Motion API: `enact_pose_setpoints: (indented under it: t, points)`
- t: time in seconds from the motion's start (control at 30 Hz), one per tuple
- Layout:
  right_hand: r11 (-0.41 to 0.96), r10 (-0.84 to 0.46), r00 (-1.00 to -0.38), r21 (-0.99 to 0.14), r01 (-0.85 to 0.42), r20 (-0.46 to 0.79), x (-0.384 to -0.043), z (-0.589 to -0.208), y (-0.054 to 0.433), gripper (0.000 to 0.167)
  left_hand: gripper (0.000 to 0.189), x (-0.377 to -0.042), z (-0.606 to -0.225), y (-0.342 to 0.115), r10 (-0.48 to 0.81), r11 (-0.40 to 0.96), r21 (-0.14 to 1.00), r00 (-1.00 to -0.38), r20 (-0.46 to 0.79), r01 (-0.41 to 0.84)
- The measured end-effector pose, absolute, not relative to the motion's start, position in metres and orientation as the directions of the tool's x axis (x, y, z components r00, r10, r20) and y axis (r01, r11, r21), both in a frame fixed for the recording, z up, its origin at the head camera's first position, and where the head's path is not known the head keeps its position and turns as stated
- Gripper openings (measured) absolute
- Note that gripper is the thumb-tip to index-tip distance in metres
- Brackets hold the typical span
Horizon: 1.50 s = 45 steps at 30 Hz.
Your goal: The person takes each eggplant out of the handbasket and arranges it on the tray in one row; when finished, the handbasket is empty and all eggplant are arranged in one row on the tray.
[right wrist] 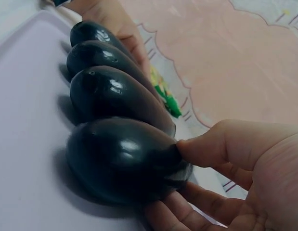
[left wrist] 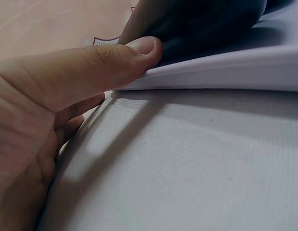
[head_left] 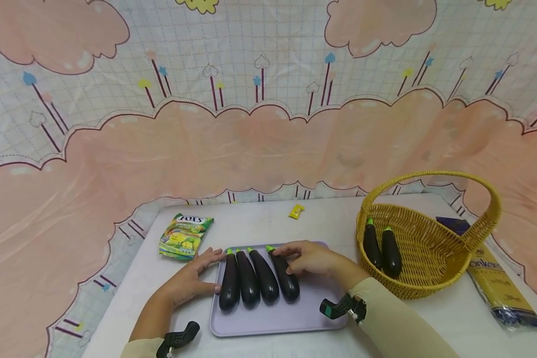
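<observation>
Four eggplants lie side by side on a lilac tray (head_left: 313, 315), green stem ends pointing away. My right hand (head_left: 314, 258) holds the rightmost eggplant (head_left: 288, 279) near its stem. In the right wrist view the thumb is on one side of that eggplant (right wrist: 122, 161) and the fingers on the other. At the tray's left rim, my left hand (head_left: 185, 282) has its fingers extended, and its thumb touches the leftmost eggplant (head_left: 229, 286). The left wrist view shows that thumb (left wrist: 115, 62) against the dark eggplant (left wrist: 201, 26) at the tray edge.
Right of the tray stands a wicker basket (head_left: 429, 248) with a tall handle and two eggplants (head_left: 391, 253) inside. Beside it lies a yellow and blue packet (head_left: 496, 283). A green candy bag (head_left: 185, 237) is at the left; a small yellow wrapped candy (head_left: 296, 211) lies behind the tray.
</observation>
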State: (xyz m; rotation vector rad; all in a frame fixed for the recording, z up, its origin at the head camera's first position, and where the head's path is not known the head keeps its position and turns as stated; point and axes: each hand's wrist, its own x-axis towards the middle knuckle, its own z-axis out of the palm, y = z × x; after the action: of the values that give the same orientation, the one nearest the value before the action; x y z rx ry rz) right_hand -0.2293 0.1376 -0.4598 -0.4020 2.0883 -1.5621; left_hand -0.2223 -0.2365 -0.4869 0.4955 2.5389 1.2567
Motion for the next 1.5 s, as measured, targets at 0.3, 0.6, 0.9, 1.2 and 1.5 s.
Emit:
enact_pose_setpoints:
  t: [0.3,0.6,0.9,1.2,1.5]
  points:
    - [0.277,-0.523,-0.827,-0.959,0.065,-0.207,-0.226,-0.46,0.142,0.06,0.085,-0.221,-0.488,-0.235,0.41,0.572,0.8,-0.908,-0.088,0.181]
    - [0.291,-0.507,-0.834,-0.954,0.072,-0.218,-0.219,-0.455,0.156,0.057,0.086,-0.222,-0.49,-0.237,0.399,0.582,0.796,-0.912,-0.101,0.167]
    - [0.278,-0.525,-0.827,-0.959,0.06,-0.204,-0.208,-0.437,0.179,0.059,0.086,-0.222,-0.487,-0.237,0.404,0.585,0.791,-0.91,-0.093,0.179]
    - [0.256,-0.547,-0.813,-0.965,0.064,-0.199,-0.194,-0.421,0.204,0.062,0.085,-0.222,-0.487,-0.237,0.415,0.579,0.793,-0.906,-0.088,0.188]
    - [0.31,-0.538,-0.821,-0.951,0.017,-0.19,-0.181,-0.4,0.231,0.06,0.085,-0.222,-0.485,-0.237,0.416,0.577,0.793,-0.906,-0.082,0.193]
